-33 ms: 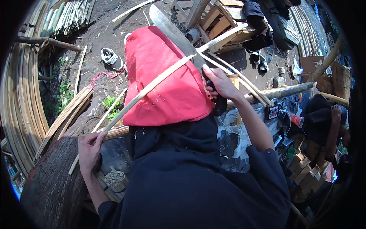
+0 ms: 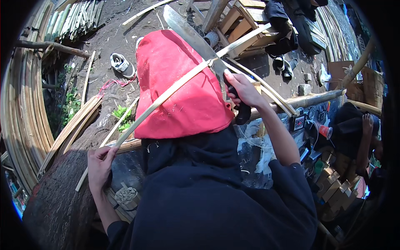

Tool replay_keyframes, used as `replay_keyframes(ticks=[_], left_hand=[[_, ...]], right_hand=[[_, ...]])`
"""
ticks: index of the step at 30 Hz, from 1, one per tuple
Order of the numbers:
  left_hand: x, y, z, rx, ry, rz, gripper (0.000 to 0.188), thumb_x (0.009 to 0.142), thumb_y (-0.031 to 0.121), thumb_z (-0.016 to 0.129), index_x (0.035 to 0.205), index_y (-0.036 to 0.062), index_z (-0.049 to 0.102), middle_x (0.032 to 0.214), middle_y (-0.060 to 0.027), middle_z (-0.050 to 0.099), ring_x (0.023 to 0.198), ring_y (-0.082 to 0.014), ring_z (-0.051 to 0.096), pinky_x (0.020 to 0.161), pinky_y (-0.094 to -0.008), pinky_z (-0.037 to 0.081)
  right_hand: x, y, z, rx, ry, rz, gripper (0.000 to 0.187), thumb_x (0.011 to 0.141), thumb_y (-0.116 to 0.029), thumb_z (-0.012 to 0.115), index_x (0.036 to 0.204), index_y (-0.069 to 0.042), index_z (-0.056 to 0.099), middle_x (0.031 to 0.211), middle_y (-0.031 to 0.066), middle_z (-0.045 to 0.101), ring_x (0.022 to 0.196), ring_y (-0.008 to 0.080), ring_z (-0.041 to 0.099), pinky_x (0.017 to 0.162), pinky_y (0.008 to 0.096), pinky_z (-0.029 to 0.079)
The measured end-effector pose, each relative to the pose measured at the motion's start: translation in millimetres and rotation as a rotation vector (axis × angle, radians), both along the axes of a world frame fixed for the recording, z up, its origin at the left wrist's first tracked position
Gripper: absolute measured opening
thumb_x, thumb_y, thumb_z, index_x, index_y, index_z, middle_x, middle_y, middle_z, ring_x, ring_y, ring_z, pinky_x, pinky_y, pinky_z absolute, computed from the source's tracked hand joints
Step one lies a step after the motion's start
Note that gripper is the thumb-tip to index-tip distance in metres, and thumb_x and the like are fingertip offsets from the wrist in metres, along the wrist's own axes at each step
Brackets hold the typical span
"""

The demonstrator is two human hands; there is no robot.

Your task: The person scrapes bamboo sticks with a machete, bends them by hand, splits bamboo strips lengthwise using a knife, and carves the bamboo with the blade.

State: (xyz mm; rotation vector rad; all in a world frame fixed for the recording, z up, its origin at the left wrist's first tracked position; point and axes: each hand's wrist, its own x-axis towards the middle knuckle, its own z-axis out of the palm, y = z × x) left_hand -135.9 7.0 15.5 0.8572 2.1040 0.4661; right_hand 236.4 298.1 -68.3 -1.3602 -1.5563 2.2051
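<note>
Left hand [image 2: 99, 166]: at 8 o'clock, nearest me; thumb and fingers pinched on the strip's near part; another loose stick [image 2: 82, 179] passes just beside it
Right hand [image 2: 246, 89]: at 2 o'clock; wrapped round the knife's black handle, thumb up by the blade
Strip [image 2: 181, 84]: slants from 8 to 1 o'clock over the red cloth [image 2: 162, 54]; in one piece as far as I can see
Knife [image 2: 191, 39]: crosses the strip just past the cloth's right side, tip toward 11 to 12 o'clock
Progress: mid-shaving, I'd judge; a small curl seems to stand at the blade; the strip is paler there, greyer by the left hand; that greyer length may be left to do; how many strokes, I cannot tell
Edges: bamboo rail [image 2: 308, 100] between 2 and 3 o'clock; crate [image 2: 233, 21] at 1, near the strip's far end
Room: bare ground [image 2: 108, 43] at 10 to 11 o'clock, beyond the shoe [image 2: 121, 64]
</note>
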Motion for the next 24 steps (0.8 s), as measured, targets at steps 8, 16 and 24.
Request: replay_keyframes(ticks=[8, 16, 24], left_hand=[[-6, 2, -18, 0.062, -0.002, -0.012, 0.027, 0.094, 0.02, 0.072, 0.082, -0.0039, 0.073, 0.06, 0.0043, 0.055, 0.056, -0.0021, 0.043, 0.05, -0.0232, 0.031], [3, 5, -19, 0.036, -0.031, -0.028, 0.026, 0.094, 0.018, 0.072, 0.079, -0.0043, 0.072, 0.057, 0.0052, 0.053, 0.054, -0.0016, 0.042, 0.049, -0.0217, 0.03], [5, 3, -21, 0.066, -0.071, 0.068, 0.028, 0.095, 0.021, 0.071, 0.084, -0.005, 0.073, 0.06, 0.0048, 0.054, 0.056, -0.0025, 0.042, 0.05, -0.0236, 0.031]], right_hand=[[-18, -25, 4, -0.099, 0.024, 0.103, 0.045, 0.107, -0.044, 0.044, 0.079, -0.009, 0.045, 0.059, -0.0042, 0.039, 0.047, 0.0057, 0.035, 0.042, 0.0231, 0.031], [-8, 1, -3, 0.097, -0.061, -0.143, 0.056, 0.105, -0.054, 0.039, 0.076, -0.007, 0.048, 0.057, -0.002, 0.044, 0.04, 0.0062, 0.038, 0.038, 0.0232, 0.035], [-3, 10, 3, 0.109, -0.056, -0.152, 0.054, 0.107, -0.051, 0.035, 0.077, -0.009, 0.048, 0.057, -0.0034, 0.042, 0.041, 0.0046, 0.037, 0.039, 0.0226, 0.033]])
